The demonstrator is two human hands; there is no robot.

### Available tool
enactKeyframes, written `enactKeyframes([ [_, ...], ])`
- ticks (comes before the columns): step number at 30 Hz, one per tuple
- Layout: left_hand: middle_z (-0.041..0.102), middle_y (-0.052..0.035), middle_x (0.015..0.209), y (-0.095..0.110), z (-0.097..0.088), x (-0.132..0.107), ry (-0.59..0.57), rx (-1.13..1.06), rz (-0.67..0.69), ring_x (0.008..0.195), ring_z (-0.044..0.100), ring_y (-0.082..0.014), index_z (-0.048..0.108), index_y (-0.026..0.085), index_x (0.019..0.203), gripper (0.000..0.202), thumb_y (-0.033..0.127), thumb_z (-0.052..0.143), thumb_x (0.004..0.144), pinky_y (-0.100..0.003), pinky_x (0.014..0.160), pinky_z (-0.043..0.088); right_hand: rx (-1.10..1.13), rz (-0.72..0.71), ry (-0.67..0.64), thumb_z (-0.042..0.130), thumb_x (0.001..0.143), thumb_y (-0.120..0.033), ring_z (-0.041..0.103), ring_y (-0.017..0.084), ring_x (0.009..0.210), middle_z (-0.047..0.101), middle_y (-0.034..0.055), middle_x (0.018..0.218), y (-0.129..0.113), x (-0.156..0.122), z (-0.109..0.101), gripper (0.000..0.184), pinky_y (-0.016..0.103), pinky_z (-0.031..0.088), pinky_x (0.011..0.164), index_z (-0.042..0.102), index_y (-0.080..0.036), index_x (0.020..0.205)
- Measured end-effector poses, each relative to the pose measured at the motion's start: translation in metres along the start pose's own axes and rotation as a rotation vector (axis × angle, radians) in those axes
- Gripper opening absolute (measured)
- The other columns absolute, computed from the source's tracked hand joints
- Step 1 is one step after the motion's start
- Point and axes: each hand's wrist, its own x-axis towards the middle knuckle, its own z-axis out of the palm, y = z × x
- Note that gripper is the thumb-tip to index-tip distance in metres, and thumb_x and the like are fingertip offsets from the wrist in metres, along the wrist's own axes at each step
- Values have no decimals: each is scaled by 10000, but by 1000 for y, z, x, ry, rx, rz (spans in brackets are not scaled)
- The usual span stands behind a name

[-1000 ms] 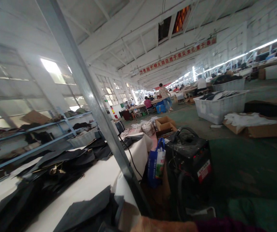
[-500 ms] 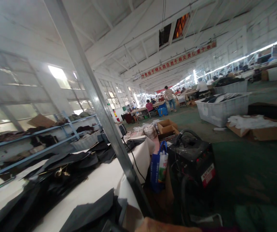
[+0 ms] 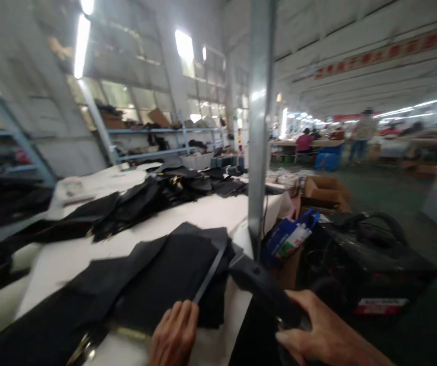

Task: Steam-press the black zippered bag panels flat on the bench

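Black tool (image 3: 266, 292) in R hand (image 3: 315, 328), L hand (image 3: 176, 330) palm-down on dk cloth (image 3: 157, 277).

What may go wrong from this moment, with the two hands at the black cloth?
The black tool in the right grip has its head close to the metal post, so a swing might knock it. The left grip rests on the black cloth near that tool; a slip might hit it. The overlapping layers lie near the edge of the white-covered table and might slide off.
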Motion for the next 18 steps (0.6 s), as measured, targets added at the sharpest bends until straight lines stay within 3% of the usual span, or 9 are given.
enactKeyframes([
  [2, 641, -68, 799, 23, -4, -18, -23, -87, -207, 748, 591, -215, 640, 162, 956, 249, 20, 483, 826, -335, 685, 467, -84, -1, -64, 597, 753, -383, 610, 179, 516, 615, -28, 578, -9, 10, 1, 585, 255, 476, 488, 478, -101, 1252],
  [4, 636, -50, 767, 43, -10, -31, 46, -289, -400, 723, 598, -178, 645, 176, 897, 162, 70, 538, 835, -287, 687, 469, -205, -39, -114, 590, 745, -386, 605, 185, 528, 617, -16, 580, -18, 21, 4, 380, 270, 488, 524, 606, -150, 1042],
  [6, 638, -34, 736, 57, -16, -40, 36, -553, -660, 677, 606, -148, 657, 190, 823, 97, 158, 568, 848, -241, 652, 471, -278, -44, -156, 604, 714, -393, 602, 194, 552, 620, -4, 607, -25, 31, 8, 246, 273, 488, 547, 635, -188, 845],
  [9, 661, -54, 708, 61, -21, -44, -91, -1016, -1220, 638, 613, -167, 691, 169, 802, 240, 396, 613, 819, -257, 599, 482, -301, -57, -185, 607, 696, -405, 605, 211, 618, 626, 5, 666, -31, 40, 16, 223, 262, 476, 550, 637, -202, 785],
  [11, 687, -95, 768, 55, -19, -37, -53, -1320, -1523, 678, 624, -189, 704, 134, 852, 385, 504, 628, 776, -272, 588, 486, -316, -69, -207, 616, 702, -385, 612, 222, 689, 640, 10, 725, -35, 42, 20, 233, 258, 480, 583, 653, -198, 838],
  [14, 688, -122, 879, 47, -12, -21, 176, -1624, -1700, 764, 621, -193, 697, 115, 894, 417, 503, 672, 745, -262, 593, 483, -333, -16, -276, 630, 733, -333, 605, 208, 714, 630, -2, 750, -42, 42, 27, 227, 248, 482, 612, 658, -192, 909],
  [18, 641, -53, 750, 44, -3, -7, 350, -1740, -1758, 679, 568, -142, 678, 122, 768, 299, 400, 757, 692, -240, 569, 458, -383, 2, -357, 639, 745, -311, 576, 175, 689, 604, -19, 749, -48, 42, 36, 173, 227, 454, 594, 655, -185, 862],
])
